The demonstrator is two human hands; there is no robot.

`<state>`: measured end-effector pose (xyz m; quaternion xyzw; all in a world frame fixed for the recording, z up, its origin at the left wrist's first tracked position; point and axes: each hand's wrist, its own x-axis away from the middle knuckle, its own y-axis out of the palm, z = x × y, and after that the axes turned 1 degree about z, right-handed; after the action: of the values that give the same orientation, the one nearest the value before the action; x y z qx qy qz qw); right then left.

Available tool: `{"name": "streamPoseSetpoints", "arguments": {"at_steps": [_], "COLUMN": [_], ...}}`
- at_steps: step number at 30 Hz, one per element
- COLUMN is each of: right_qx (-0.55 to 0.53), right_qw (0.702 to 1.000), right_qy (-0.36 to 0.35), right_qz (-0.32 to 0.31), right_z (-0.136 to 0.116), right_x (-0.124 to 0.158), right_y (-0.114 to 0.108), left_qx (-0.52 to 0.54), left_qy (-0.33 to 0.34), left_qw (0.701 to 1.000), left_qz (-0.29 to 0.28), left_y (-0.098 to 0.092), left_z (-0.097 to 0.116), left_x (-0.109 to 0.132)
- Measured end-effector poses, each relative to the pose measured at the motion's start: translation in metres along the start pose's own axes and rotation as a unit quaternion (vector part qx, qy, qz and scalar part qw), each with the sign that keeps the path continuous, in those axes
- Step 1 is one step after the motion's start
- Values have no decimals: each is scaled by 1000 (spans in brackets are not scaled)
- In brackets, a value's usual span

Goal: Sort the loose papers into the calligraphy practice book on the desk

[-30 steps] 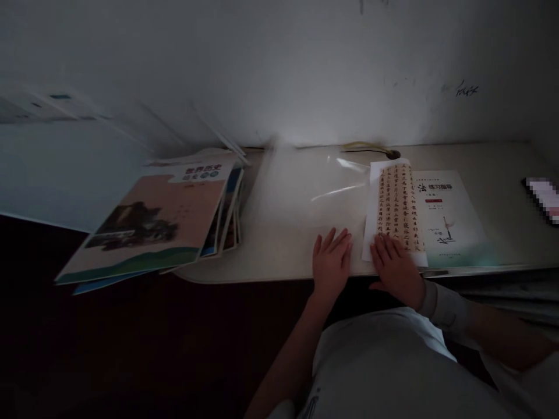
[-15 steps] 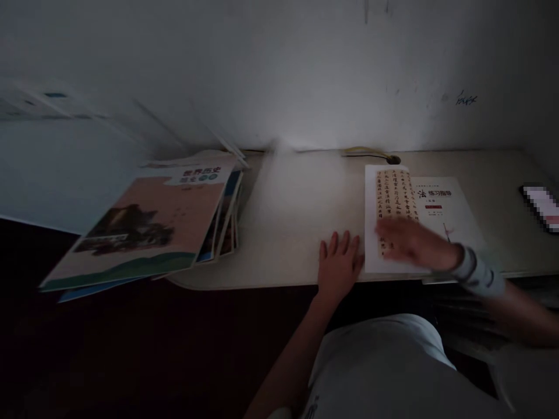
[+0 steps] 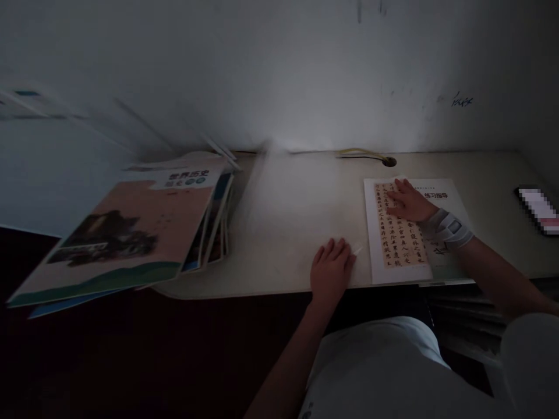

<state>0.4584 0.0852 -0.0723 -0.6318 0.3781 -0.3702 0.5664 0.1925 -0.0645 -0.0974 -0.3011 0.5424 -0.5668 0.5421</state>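
Calligraphy sheet (image 3: 399, 233): white page with a tan panel of dark brush characters in columns, lying flat on the booklet (image 3: 441, 201) at the desk's (image 3: 297, 203) near right edge. Your right hand (image 3: 408, 201) lies flat, fingers spread, on the sheet's top end, gripping nothing. Your left hand (image 3: 331, 269) rests palm-down, open, on the desk just left of the sheet, holding nothing. Textbook stack (image 3: 131, 227) sits well to the left. Half a second ago your right hand was low over the sheet's bottom part; it has slid up to the top. Left hand barely moved.
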Motion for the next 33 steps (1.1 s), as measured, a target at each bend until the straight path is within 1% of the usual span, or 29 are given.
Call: {"name": "streamPoseSetpoints", "arguments": {"at_steps": [4,7,9,10,12,14,16,18,20,22,25,28,31,33], "right_qx": [-9,-7,0,6,27,56,81,99,104,90,54,47,50,50], "right_qw": [999,999,999,999,998,995,989,982,972,966,965,961,958,957], "right_qy": [-34,-35,-39,-40,-50,-75,-109,-144,-180,-207,-230,-249,-256,-257], "right_qz": [27,7,-7,-12,-25,-40,-54,-77,-108,-125,-116,-114,-118,-124], "right_z": [-3,-6,-8,-9,-14,-22,-31,-39,-42,-41,-35,-30,-31,-33], "right_x": [0,0,1,2,3,0,-6,-15,-25,-32,-33,-26,-20,-18], "right_y": [0,-4,-7,-10,-15,-21,-27,-29,-29,-26,-22,-21,-25,-28], "left_qx": [21,58,80,81,54,1,-45,-68,-70,-61,-37,-15,5,24], "left_qy": [-3,-33,-39,-31,-1,29,40,36,29,27,24,17,4,-13], "left_qw": [999,995,992,993,998,999,995,991,989,991,996,998,999,1000], "left_qz": [39,79,85,74,25,-36,-79,-111,-129,-120,-83,-57,-31,0], "left_y": [1,1,0,-2,-8,-15,-18,-15,-7,1,9,11,11,12], "left_z": [-2,-5,-6,-5,-3,-2,-2,-5,-8,-12,-15,-16,-17,-19], "left_x": [-4,-2,-2,-5,-20,-44,-74,-99,-113,-116,-112,-109,-108,-107]}}
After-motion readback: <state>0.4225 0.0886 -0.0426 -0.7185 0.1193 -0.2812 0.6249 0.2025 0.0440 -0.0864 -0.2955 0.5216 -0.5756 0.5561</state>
